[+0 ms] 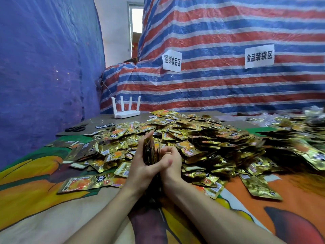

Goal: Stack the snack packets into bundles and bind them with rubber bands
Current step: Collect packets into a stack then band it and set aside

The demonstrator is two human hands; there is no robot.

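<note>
A big heap of gold snack packets point(184, 136) covers the middle of the table. Both hands meet just in front of it. My left hand point(142, 166) and my right hand point(171, 161) press from either side on a small upright stack of packets point(149, 152), dark edges facing me. The left fingers stand straight up along the stack; the right fingers curl against its other side. No rubber band is visible on the stack or on either hand.
A colourful printed cloth point(35, 194) covers the table. Black scissors point(76, 128) and a white router point(126, 111) lie at the far left. A second pile of packets point(302, 138) spreads at the right. Striped tarpaulin with two paper signs point(172, 61) closes the back.
</note>
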